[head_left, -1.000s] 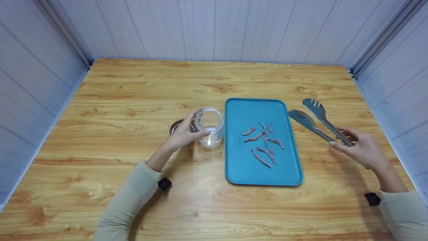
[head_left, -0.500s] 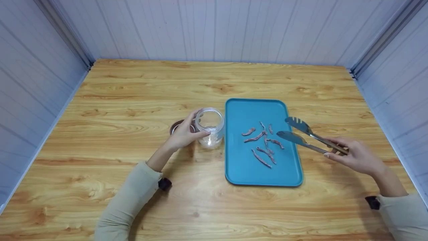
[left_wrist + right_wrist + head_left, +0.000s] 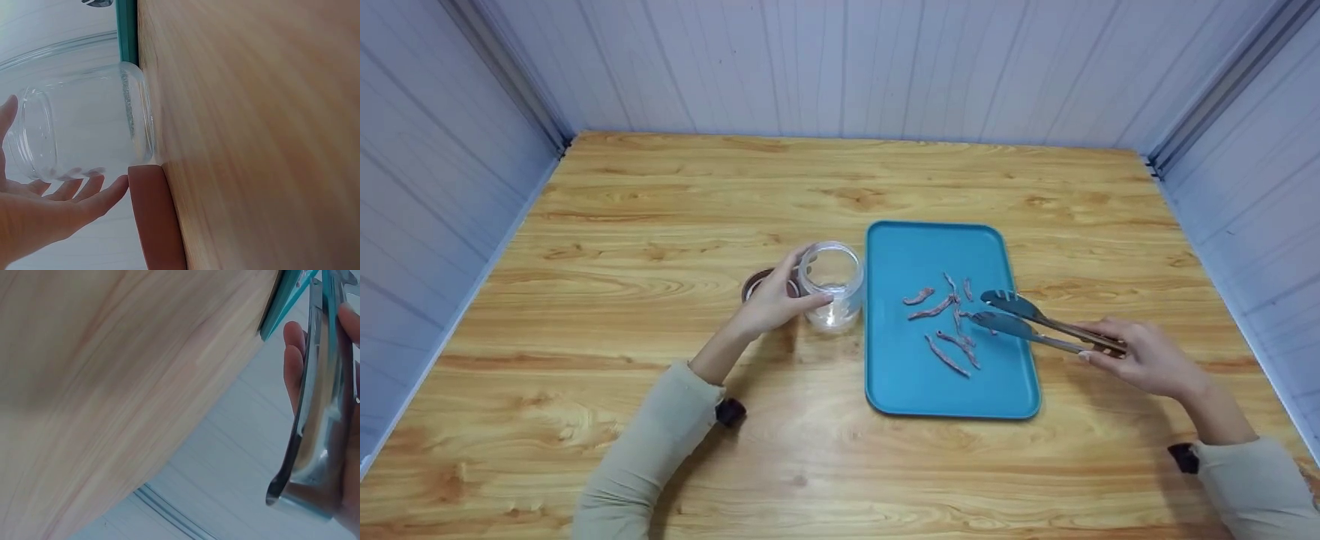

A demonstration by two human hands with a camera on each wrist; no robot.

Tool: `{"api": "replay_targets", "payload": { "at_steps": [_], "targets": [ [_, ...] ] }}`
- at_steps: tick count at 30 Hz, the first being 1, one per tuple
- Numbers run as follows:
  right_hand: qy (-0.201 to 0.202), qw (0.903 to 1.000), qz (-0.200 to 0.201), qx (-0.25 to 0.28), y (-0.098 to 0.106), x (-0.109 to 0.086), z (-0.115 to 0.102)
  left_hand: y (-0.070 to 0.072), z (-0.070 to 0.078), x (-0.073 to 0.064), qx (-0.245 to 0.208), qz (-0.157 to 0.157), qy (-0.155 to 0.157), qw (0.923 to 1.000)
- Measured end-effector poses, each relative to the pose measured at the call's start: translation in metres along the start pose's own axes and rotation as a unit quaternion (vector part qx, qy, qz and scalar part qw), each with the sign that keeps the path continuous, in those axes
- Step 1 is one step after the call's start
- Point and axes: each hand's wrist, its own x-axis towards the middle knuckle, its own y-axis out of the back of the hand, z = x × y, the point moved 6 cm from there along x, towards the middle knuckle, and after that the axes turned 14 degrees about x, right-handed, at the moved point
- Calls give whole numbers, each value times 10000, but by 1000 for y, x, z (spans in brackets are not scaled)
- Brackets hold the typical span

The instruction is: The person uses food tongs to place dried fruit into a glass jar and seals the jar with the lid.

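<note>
Right grip point(image 3: 1144, 358): bare hand, fingers and thumb pinching the handle arms of metal tongs point(image 3: 1016, 328). The two blades stand spread apart, one slotted at its tip, above the right half of a blue tray point(image 3: 915, 247). The nearer blade overlaps one strip in the head view (contact or gap: cannot tell).

Left grip point(image 3: 780, 300): curled about a clear jar point(image 3: 832, 315), thumb at the near side, fingers round the far side. The jar is upright, mouth upward, just beside the tray's left edge. A brown lid point(image 3: 757, 283) lies on the bench point(image 3: 660, 210) at the jar's left, partly hidden by the hand; in the left wrist view a fingertip comes right up to its edge.

On the tray: several thin reddish-brown strips point(image 3: 934, 308), loosely scattered around its middle, some crossing one another.

Farther out, both forearms wear light sleeves point(image 3: 645, 450), each with a dark piece point(image 3: 731, 412) near the cuff. The bench has a wood-grain top. White panelled walls point(image 3: 840, 67) enclose it at the back and both sides.
</note>
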Motion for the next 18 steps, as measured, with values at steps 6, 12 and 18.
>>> {"api": "replay_targets", "payload": {
  "at_steps": [6,12,18],
  "targets": [
    [103,9999,28,-74,-2,1,-1,0,1,0,-34,-10,-58,10000],
    [87,9999,-96,30,-5,2,2,0,1,0,9,-28,-65,10000],
    [71,9999,-89,111,-6,4,2,0,1,1,20,-26,-67,10000]
  ]
}}
